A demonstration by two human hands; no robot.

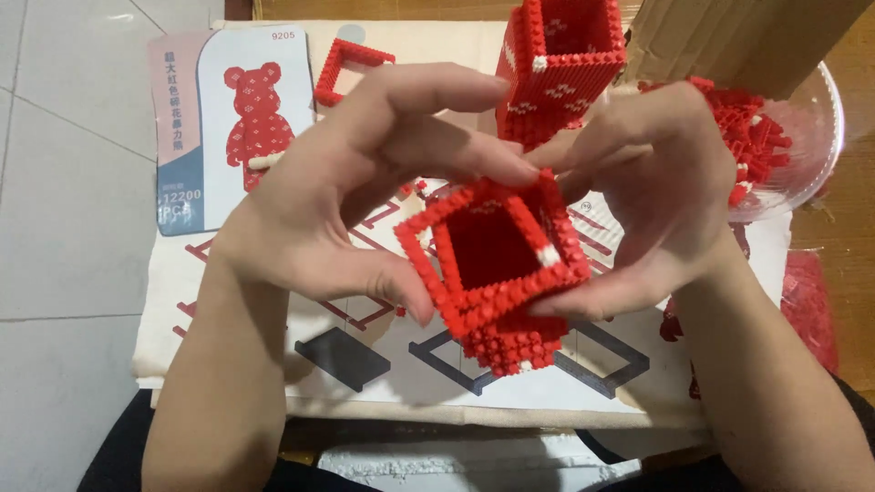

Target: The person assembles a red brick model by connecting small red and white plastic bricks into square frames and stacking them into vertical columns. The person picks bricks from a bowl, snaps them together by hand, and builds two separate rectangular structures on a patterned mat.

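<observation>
Head view: the left hand [351,196] and right hand [652,196] both clamp a hollow red brick-built box [497,273] between fingertips and thumbs, above the instruction sheet [383,355]. A taller red brick tower [556,68], a small red brick frame [351,66] and a clear bowl [807,146] of red bricks lie behind.

The hollow block frame [497,264] is made of small red plastic studs, rough and knobbly. Under it, matt printed paper sheet [383,364] is seen; behind it, a glossy clear plastic bowl [811,137].
</observation>
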